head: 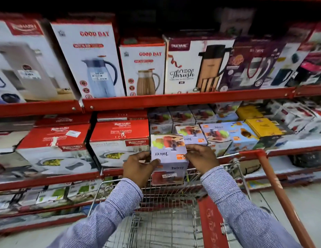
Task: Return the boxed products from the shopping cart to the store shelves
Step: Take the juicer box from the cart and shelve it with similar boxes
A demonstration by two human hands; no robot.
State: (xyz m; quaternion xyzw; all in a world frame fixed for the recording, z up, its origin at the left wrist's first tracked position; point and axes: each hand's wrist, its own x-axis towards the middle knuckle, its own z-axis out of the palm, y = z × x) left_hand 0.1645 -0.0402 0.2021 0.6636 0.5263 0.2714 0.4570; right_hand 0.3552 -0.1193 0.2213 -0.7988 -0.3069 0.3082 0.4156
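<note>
Lilac juicer box (169,154): I hold it above the shopping cart (233,165).
Left hand (138,167): gripping its left side.
Right hand (202,158): gripping its right edge.

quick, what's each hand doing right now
Left hand: closed on the left side of the juicer box.
Right hand: closed on the box's right side.

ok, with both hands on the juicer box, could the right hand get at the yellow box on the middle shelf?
Probably not as things stand: the right hand shares the grip on the juicer box with the left hand. Once freed, the way looks open: the yellow box sits exposed atop the stack, up and right, above the cart rim.
</note>
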